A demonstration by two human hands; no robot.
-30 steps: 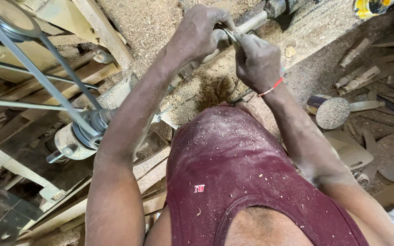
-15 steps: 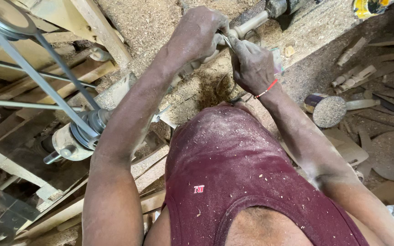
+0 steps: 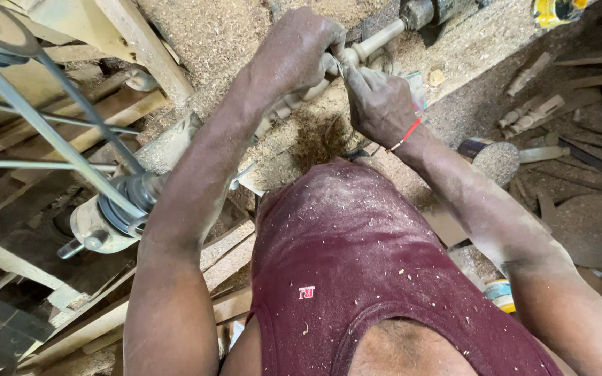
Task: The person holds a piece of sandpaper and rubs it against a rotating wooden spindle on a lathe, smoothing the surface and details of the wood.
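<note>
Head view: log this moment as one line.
left hand: on wooden spindle | right hand: at spindle, tool hidden | sawdust around | belt pulley left

Tight around both hands: drive belt and pulley block the left side, sawdust heap sits just below, wood offcuts clutter the right. Open gap over the sawdust-strewn desk beyond.

Pale sawdust lay thick over the rough timber frame at the top of the workshop. To the left, a grey drive belt ran down to a dusty metal pulley among bare wooden beams. On the right, the dark dirt floor was strewn with offcuts and turned wooden pieces. The light was dim and even.
</note>
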